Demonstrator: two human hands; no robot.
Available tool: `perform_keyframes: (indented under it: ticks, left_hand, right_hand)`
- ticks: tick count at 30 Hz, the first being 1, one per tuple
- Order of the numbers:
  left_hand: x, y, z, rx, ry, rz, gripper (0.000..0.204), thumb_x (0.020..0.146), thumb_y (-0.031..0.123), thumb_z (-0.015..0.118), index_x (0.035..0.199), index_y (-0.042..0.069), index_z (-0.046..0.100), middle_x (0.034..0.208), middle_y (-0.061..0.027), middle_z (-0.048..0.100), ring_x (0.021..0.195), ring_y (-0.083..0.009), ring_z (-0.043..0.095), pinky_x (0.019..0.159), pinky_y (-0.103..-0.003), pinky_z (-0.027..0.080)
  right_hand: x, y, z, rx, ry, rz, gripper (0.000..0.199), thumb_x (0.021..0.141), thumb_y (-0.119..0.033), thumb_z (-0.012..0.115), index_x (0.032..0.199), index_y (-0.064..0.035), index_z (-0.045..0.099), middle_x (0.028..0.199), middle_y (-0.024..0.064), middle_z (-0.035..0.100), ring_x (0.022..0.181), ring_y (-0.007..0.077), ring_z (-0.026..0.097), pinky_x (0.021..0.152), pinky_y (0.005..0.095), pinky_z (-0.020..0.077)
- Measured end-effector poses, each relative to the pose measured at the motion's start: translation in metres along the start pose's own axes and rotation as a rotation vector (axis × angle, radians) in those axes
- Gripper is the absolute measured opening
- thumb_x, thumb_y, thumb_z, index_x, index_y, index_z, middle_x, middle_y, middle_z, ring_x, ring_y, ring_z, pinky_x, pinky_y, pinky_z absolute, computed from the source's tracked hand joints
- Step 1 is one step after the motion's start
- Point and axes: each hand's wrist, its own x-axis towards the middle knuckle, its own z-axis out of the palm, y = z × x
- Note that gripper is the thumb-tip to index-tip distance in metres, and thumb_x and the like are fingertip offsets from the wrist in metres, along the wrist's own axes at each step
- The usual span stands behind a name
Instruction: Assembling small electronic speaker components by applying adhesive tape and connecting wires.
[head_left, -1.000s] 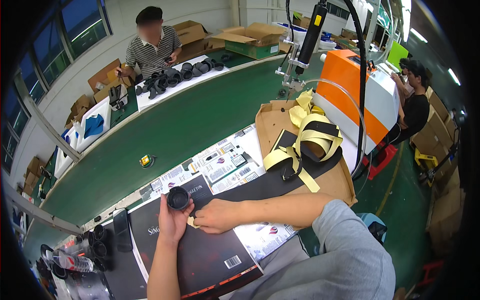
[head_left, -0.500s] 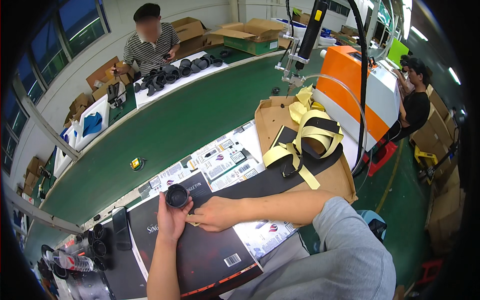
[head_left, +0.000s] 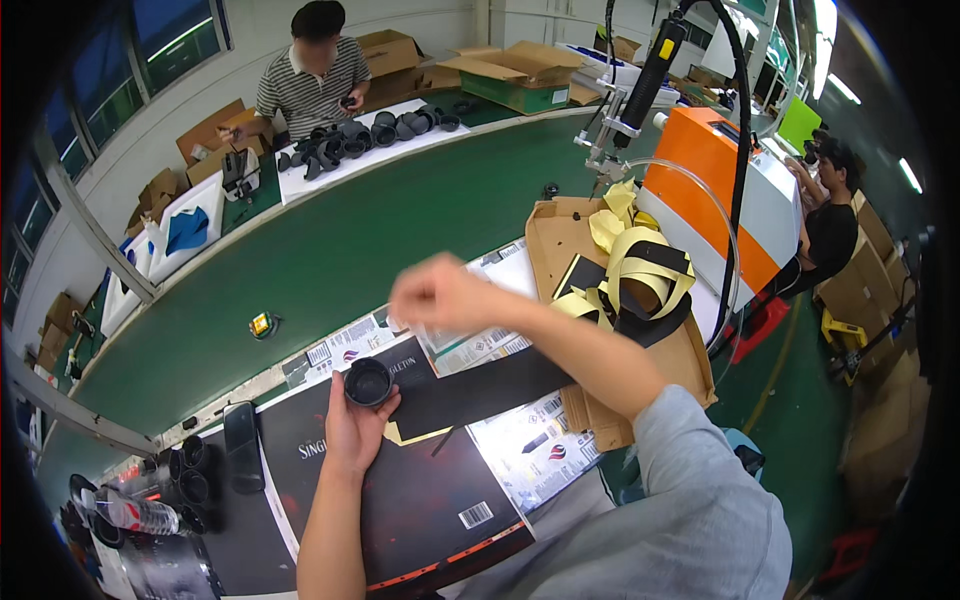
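My left hand (head_left: pixel 356 428) is closed around a round black plastic cup-shaped part (head_left: pixel 369 382), its open side facing up. My right hand (head_left: pixel 437 294) is raised over the far edge of the work surface, beyond the cup. Motion smears its fingers, so whether they pinch anything cannot be made out. Under the right forearm a wide black strip (head_left: pixel 500 378) stretches from a roll of yellow-backed tape (head_left: pixel 655 275) toward the left hand. Beside my left wrist, a yellow edge of backing (head_left: pixel 412 436) and a thin dark sliver (head_left: pixel 442 442) lie on the black printed sheet (head_left: pixel 400 510).
An open cardboard tray (head_left: pixel 548 225) holds the tape. Behind it stand an orange-and-white machine (head_left: pixel 705 185) and a black tool on a stand (head_left: pixel 650 85). At left are a phone (head_left: pixel 241 447), a plastic bottle (head_left: pixel 140 513) and black cups (head_left: pixel 193 472). A co-worker (head_left: pixel 315 75) works across the green bench (head_left: pixel 400 230).
My right hand has lifted from beside the left hand and swung up and away over the table. The left hand still holds the cup, shifted slightly right. The view has shifted a little.
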Motion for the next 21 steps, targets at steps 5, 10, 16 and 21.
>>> perform_keyframes:
  ticks: [5, 10, 16, 21]
  left_hand:
    - [-0.001, -0.007, 0.013, 0.04, 0.018, 0.046, 0.049, 0.103, 0.047, 0.038, 0.118, 0.004, 0.058, 0.11, -0.0129, 0.065, 0.098, -0.0261, 0.064, 0.088, -0.043, 0.053]
    - [0.007, -0.016, -0.003, 0.082, -0.061, 0.069, 0.042, 0.104, 0.036, 0.041, 0.126, 0.004, 0.056, 0.123, -0.0101, 0.059, 0.114, -0.0236, 0.058, 0.096, -0.047, 0.05]
    - [0.01, -0.02, 0.007, 0.18, -0.173, 0.038, 0.04, 0.104, 0.037, 0.045, 0.129, 0.009, 0.057, 0.117, -0.0041, 0.061, 0.105, -0.0124, 0.06, 0.09, -0.033, 0.053]
    - [0.005, -0.013, 0.016, 0.157, -0.209, 0.083, 0.041, 0.103, 0.039, 0.042, 0.128, 0.009, 0.055, 0.108, -0.004, 0.062, 0.093, -0.0113, 0.062, 0.077, -0.029, 0.054]
  right_hand:
    - [0.075, 0.089, -0.094, -1.12, 0.415, 0.339, 0.025, 0.085, -0.022, 0.052, 0.097, -0.0076, 0.069, 0.101, 0.0167, 0.068, 0.096, 0.036, 0.066, 0.083, 0.0466, 0.0544]
    - [0.034, 0.202, -0.209, -1.374, 0.295, 0.858, 0.028, 0.091, -0.022, 0.052, 0.106, -0.0071, 0.07, 0.105, 0.016, 0.071, 0.094, 0.0326, 0.07, 0.077, 0.0452, 0.0574]
    - [-0.019, 0.284, -0.291, -1.26, 0.262, 0.674, 0.025, 0.086, -0.014, 0.056, 0.107, -0.0019, 0.063, 0.109, 0.0238, 0.066, 0.103, 0.0402, 0.063, 0.086, 0.0463, 0.0512]
    - [0.017, 0.302, -0.304, -1.165, 0.418, 0.472, 0.025, 0.08, -0.008, 0.063, 0.102, 0.0002, 0.054, 0.092, 0.0215, 0.064, 0.091, 0.0412, 0.062, 0.08, 0.0442, 0.0491]
